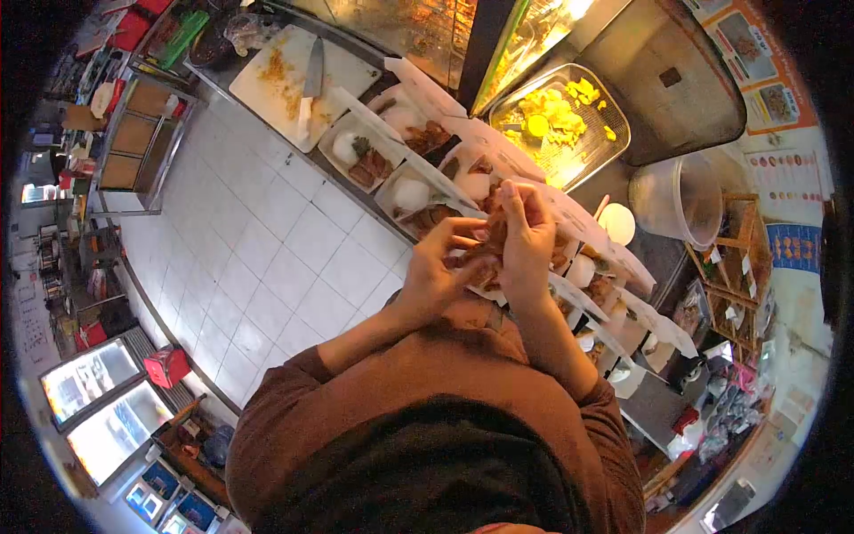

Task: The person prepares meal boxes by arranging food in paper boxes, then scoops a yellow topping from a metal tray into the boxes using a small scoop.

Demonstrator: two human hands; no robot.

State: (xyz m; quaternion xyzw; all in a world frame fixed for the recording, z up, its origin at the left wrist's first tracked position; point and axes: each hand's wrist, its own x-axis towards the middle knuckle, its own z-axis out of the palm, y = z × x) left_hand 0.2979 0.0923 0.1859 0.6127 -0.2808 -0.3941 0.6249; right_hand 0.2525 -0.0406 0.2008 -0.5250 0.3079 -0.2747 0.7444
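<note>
My left hand [437, 267] and my right hand [527, 236] are close together above a row of open food boxes. Between them is a piece of brown fried meat [496, 221], partly hidden by my fingers. The fingers of my right hand pinch its upper end, while my left hand's curled fingers are around its lower side. Beneath and beside my hands, an open box [363, 157] holds a white mound of rice, sliced brown meat and some greens. Another box [411, 192] with rice sits nearer my left hand.
A white cutting board [267, 84] with brown crumbs lies at the upper left, a knife [314, 69] on it. A metal tray [614, 133] of yellow food stands under a lit cabinet. A clear plastic tub [663, 200] sits right. Tiled floor [258, 240] lies left.
</note>
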